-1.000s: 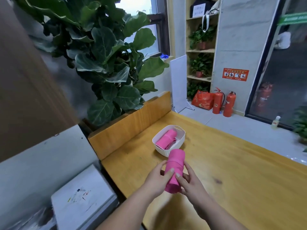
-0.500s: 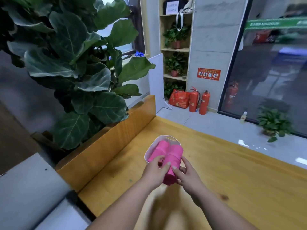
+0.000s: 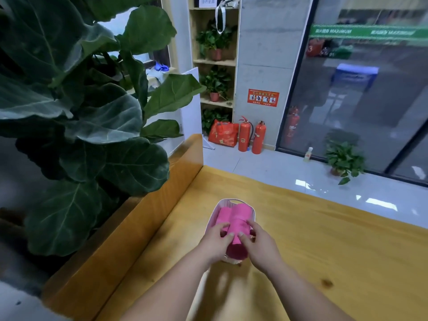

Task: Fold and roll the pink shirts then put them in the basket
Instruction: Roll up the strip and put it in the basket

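Note:
A rolled pink shirt [image 3: 239, 224] lies lengthwise over the white basket [image 3: 233, 201] on the wooden table [image 3: 324, 239]. My left hand [image 3: 214, 243] grips its near end from the left, and my right hand [image 3: 259, 245] grips it from the right. Its far end sits inside the basket, while its near end sticks out over the basket's front rim. A second rolled pink shirt [image 3: 223, 215] rests in the basket just left of it. My hands hide the basket's near rim.
A raised wooden ledge [image 3: 148, 223] runs along the table's left side, with a large-leafed plant [image 3: 92, 126] overhanging it. Beyond the table's far edge are floor tiles, two red fire extinguishers [image 3: 251, 136] and a glass wall.
Both hands carried the rolled shirt forward from above the table to the basket and lowered it in beside the other roll. The camera moved closer and turned to the right.

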Action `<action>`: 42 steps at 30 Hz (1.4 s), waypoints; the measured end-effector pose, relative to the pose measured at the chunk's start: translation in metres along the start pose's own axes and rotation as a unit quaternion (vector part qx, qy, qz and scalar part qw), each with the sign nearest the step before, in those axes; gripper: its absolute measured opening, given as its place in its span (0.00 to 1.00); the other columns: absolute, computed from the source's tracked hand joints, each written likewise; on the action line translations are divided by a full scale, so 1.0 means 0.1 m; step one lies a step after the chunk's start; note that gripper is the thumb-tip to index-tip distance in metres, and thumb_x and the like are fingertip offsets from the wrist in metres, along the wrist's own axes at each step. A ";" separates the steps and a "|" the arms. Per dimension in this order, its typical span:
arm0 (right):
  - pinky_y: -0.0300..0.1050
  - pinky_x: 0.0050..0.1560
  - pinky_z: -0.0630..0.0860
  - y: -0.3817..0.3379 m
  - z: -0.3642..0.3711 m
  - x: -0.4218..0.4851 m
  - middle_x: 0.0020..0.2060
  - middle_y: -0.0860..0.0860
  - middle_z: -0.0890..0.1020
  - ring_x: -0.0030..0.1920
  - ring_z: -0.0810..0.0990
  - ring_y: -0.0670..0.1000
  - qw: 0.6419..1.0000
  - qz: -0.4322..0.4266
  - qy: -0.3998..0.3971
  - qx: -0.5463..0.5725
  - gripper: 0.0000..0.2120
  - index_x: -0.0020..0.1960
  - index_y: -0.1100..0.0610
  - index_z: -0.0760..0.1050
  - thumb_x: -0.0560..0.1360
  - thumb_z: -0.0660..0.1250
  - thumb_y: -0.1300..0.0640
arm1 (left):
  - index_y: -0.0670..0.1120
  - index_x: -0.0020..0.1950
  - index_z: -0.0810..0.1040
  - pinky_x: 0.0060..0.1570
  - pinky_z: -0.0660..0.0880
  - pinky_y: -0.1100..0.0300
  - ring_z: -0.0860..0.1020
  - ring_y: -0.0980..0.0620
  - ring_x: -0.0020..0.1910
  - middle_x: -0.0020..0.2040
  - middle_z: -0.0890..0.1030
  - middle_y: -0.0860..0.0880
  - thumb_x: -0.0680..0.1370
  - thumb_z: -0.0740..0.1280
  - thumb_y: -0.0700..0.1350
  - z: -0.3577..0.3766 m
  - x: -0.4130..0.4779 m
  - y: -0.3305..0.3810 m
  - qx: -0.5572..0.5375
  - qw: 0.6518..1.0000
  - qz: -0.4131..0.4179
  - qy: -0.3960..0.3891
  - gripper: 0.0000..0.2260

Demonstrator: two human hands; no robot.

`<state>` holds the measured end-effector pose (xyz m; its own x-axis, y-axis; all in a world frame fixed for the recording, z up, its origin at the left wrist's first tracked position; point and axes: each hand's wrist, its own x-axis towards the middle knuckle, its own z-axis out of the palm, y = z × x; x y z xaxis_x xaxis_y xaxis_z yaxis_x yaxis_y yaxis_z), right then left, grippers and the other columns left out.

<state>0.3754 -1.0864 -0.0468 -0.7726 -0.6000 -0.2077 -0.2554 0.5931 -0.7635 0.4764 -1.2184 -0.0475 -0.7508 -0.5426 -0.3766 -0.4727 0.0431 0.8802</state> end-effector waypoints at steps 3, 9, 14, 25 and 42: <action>0.47 0.60 0.78 0.03 0.09 0.06 0.65 0.51 0.84 0.62 0.83 0.52 0.999 0.023 0.030 -0.032 0.26 0.77 0.50 0.72 0.82 0.68 0.44 | 0.47 0.79 0.69 0.40 0.82 0.66 0.78 0.44 0.65 0.71 0.76 0.44 0.86 0.65 0.48 -0.03 0.13 -0.04 0.052 0.998 0.002 -0.033 0.21; 0.50 0.59 0.77 0.01 0.17 0.21 0.62 0.53 0.84 0.61 0.82 0.56 0.991 0.018 0.051 -0.125 0.24 0.75 0.51 0.75 0.81 0.67 0.43 | 0.55 0.80 0.68 0.71 0.70 0.49 0.72 0.44 0.73 0.75 0.75 0.48 0.86 0.57 0.59 -0.08 0.39 -0.12 0.298 0.953 0.038 -0.045 0.22; 0.50 0.69 0.72 0.08 0.26 0.22 0.74 0.50 0.71 0.70 0.70 0.57 0.968 -0.004 0.007 -0.250 0.29 0.81 0.47 0.66 0.82 0.65 0.41 | 0.57 0.78 0.70 0.71 0.65 0.48 0.65 0.43 0.70 0.73 0.71 0.49 0.86 0.58 0.56 -0.15 0.47 -0.12 0.472 0.871 0.133 -0.037 0.20; 0.59 0.67 0.75 0.07 0.17 0.56 0.84 0.44 0.53 0.79 0.61 0.57 0.919 0.007 -0.093 -0.384 0.45 0.84 0.42 0.50 0.76 0.70 0.33 | 0.56 0.84 0.56 0.83 0.45 0.43 0.47 0.40 0.85 0.86 0.54 0.51 0.83 0.66 0.57 -0.41 0.77 -0.37 0.547 0.816 0.181 -0.049 0.32; 0.58 0.69 0.73 0.17 0.35 0.48 0.86 0.49 0.49 0.80 0.61 0.58 0.904 0.001 -0.084 -0.419 0.45 0.86 0.46 0.44 0.80 0.64 0.34 | 0.57 0.85 0.55 0.82 0.54 0.45 0.52 0.40 0.84 0.86 0.53 0.52 0.83 0.68 0.53 -0.31 0.75 -0.31 0.527 0.837 0.138 -0.055 0.33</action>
<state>0.3544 -1.1241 -0.0913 -0.6927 -0.6298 -0.3515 -0.6589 0.7508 -0.0467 0.4492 -1.2869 -0.0946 -0.9092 -0.3119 -0.2757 -0.3747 0.9018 0.2155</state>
